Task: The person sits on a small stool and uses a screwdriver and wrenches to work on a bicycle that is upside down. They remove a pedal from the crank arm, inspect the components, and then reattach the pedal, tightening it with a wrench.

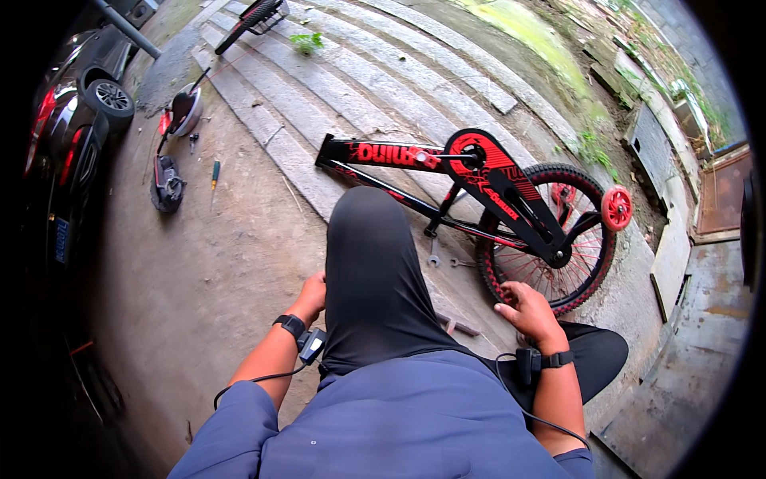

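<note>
My left hand (314, 294) is beside my raised left knee, its fingers mostly hidden behind the leg. My right hand (523, 307) hangs open with loosely curved fingers beside the lower tyre of a rear bicycle wheel (591, 286). That wheel is on a black and red bicycle frame (379, 152) lying on its side, with a red chain guard (495, 184) and a small red training wheel (617, 209). Two wrenches (433, 254) lie below the frame, and a short bar (461, 326) rests on the ground beside my knee.
A screwdriver (215, 174), a black padded part (167, 188) and further bicycle parts (185, 108) lie at left. A dark car (84, 120) stands at the left edge, another wheel (239, 28) at the back. Stone slabs (263, 112) and a metal plate (690, 335) cover parts of the ground.
</note>
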`<state>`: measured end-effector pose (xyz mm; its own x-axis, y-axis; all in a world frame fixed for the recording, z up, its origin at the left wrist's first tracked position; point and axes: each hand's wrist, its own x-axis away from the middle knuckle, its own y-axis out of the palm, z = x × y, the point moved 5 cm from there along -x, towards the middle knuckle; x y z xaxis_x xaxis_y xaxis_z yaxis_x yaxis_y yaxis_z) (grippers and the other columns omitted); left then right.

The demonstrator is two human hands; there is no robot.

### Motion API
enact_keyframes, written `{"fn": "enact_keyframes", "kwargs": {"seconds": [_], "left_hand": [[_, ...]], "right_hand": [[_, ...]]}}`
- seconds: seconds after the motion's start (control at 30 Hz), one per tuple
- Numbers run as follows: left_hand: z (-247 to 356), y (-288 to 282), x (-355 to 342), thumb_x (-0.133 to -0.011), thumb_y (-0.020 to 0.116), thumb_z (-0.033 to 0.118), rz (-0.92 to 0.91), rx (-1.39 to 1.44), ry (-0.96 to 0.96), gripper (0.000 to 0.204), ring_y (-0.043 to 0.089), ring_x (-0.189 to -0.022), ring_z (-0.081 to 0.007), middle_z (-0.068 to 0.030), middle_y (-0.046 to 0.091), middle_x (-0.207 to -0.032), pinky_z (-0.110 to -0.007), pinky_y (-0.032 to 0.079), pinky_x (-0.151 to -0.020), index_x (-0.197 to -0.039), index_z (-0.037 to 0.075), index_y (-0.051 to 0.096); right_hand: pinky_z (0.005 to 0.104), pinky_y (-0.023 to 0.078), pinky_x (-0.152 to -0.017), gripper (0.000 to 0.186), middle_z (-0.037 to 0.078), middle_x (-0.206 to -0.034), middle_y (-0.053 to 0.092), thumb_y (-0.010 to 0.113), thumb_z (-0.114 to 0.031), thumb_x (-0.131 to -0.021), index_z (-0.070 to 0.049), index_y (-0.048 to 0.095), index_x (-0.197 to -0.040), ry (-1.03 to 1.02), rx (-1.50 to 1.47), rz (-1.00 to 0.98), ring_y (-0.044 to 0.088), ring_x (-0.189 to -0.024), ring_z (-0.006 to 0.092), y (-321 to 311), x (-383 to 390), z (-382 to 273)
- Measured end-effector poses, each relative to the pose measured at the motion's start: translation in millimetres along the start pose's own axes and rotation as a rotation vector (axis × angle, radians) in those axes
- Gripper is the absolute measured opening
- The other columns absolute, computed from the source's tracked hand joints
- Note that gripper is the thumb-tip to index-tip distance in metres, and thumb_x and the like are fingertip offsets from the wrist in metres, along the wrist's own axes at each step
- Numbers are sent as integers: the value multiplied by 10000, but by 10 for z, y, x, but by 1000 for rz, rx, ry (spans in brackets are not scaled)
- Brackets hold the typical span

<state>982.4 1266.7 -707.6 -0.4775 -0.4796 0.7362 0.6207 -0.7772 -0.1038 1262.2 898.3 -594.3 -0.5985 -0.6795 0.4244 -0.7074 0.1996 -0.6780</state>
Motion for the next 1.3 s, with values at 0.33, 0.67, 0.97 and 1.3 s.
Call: {"fn": "enact_keyframes", "kwargs": {"seconds": [0.33,0.67,0.97,1.3], "left_hand": [[2166,-3,116,-999,570,155,135,192,549,256,671,-849,-141,-96,683,-1061,-257,530,-722,-1198,-6,578],[2947,993,399,-1021,546,127,-236,104,685,242,690,-937,-129,-99,694,-1136,-235,519,-783,-1228,12,593],[2996,1235,274,-1006,558,132,-289,-125,613,238,664,-942,-119,-86,683,-1120,-234,488,-792,-1207,15,606],[2987,1324,10,-991,579,128,-236,-248,459,248,660,-937,-114,-76,678,-1113,-236,481,-794,-1209,13,603]], "right_hand": [[434,517,-918,588,194,-1223,601,755,-279,-817,-73,545,-1325,-181,98,240,625,-1084,376,-368,-694,-463],[375,534,-888,502,179,-1132,674,752,-248,-851,-4,598,-1262,61,-175,64,675,-1026,266,139,-978,102],[395,531,-903,452,177,-1106,710,744,-252,-849,-29,642,-1229,295,-215,-114,686,-1039,304,869,-918,771],[412,512,-940,647,180,-1177,683,741,-306,-851,-64,495,-1398,433,-317,-237,654,-1095,348,1527,-1330,997]]}}
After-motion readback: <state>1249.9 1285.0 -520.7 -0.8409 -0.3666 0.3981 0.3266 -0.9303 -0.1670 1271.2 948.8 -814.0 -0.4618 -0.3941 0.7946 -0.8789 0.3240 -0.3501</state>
